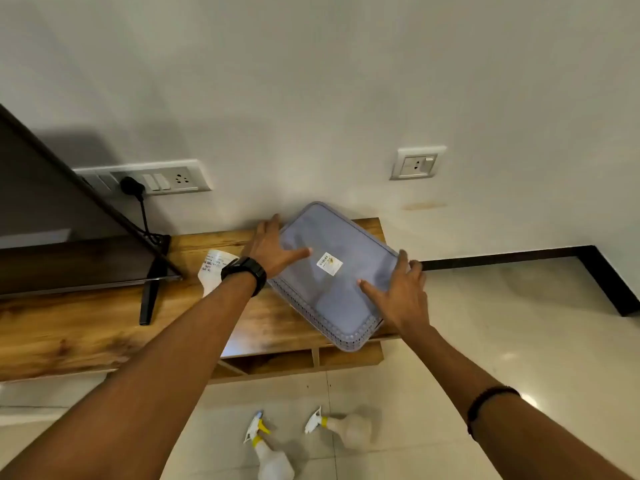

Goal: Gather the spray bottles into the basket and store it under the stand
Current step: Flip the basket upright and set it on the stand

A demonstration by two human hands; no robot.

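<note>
A lavender plastic basket with perforated walls lies tilted on the right end of the wooden stand; its flat face with a white sticker is turned toward me. My left hand grips its far left edge, and my right hand grips its right edge. One white spray bottle lies on the stand, partly hidden behind my left wrist. Two more spray bottles with yellow-white triggers lie on the tiled floor in front of the stand.
A dark TV on a black foot fills the left of the stand. Its cable runs to a switch panel on the wall. A second socket is on the wall at the right. Open compartments show under the stand's top.
</note>
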